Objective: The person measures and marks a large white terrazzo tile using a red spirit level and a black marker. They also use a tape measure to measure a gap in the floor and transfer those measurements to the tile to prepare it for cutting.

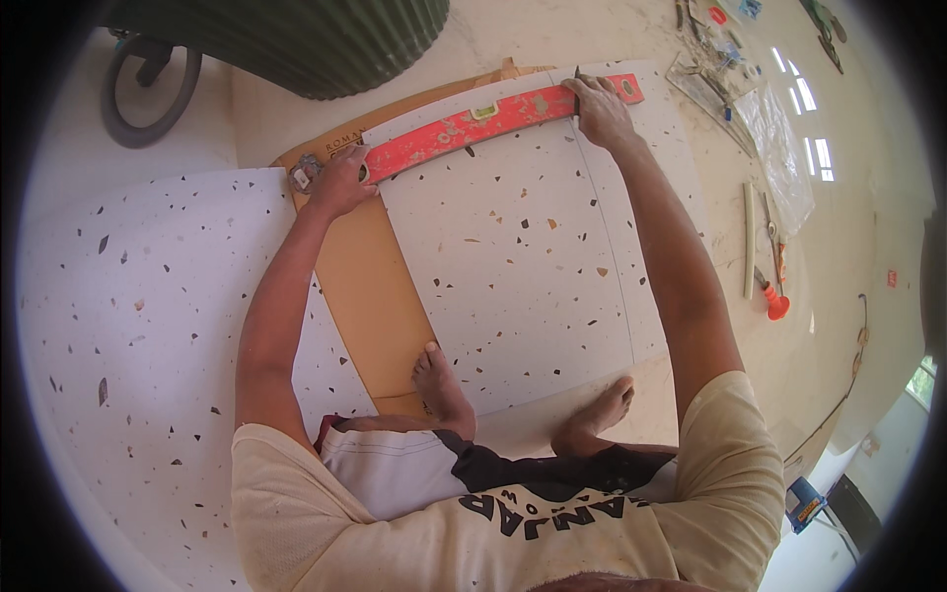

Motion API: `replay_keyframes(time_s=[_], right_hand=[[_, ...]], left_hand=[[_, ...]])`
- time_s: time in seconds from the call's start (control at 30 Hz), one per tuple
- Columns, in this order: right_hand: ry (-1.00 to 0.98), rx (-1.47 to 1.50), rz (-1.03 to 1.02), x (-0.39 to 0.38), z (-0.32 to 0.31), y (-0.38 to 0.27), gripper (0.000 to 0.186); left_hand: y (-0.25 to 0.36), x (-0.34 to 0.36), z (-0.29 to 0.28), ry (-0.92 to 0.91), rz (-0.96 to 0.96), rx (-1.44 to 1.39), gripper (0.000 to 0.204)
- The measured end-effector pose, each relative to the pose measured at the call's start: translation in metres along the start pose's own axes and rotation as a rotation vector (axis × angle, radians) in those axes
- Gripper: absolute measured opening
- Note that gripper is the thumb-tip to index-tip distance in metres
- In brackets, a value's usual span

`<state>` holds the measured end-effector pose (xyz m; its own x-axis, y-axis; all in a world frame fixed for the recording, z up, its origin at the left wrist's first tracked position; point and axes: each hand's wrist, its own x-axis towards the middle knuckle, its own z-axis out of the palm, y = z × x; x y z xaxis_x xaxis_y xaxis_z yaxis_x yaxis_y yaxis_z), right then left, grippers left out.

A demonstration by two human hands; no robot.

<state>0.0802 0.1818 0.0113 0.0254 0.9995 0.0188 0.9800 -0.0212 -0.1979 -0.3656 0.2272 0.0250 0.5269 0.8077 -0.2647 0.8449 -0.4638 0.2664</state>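
A worn red spirit level [449, 135] lies across the far part of a white speckled tile [508, 266]. My left hand [342, 183] is closed around the level's left end, by the tile's left edge. My right hand [604, 111] grips the level near its right end. Something small and dark shows at the right fingertips, too unclear to name. A thin line [614, 259] runs down the tile from beneath my right hand toward my right foot. Flat brown cardboard [363, 286] lies under the tile, showing along its left and far sides.
Another speckled slab [148, 326] spreads at the left. A dark green ribbed container [326, 39] stands at the far left beside a grey ring [148, 94]. Hand tools [715, 84], clear plastic [779, 163] and a red-handled tool [775, 301] lie at the right.
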Motion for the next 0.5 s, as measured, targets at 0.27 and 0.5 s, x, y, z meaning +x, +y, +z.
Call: replay_keyframes(time_s=[0.27,0.5], right_hand=[[0.006,0.005,-0.001,-0.0006,-0.0001,0.0004,0.048],[0.013,0.012,-0.016,-0.0003,0.0024,0.0013,0.047]], left_hand=[[0.0013,-0.0010,-0.0001,0.008,0.009,-0.011,0.074],[0.0033,-0.0038,-0.0023,0.014,0.006,-0.005,0.074]])
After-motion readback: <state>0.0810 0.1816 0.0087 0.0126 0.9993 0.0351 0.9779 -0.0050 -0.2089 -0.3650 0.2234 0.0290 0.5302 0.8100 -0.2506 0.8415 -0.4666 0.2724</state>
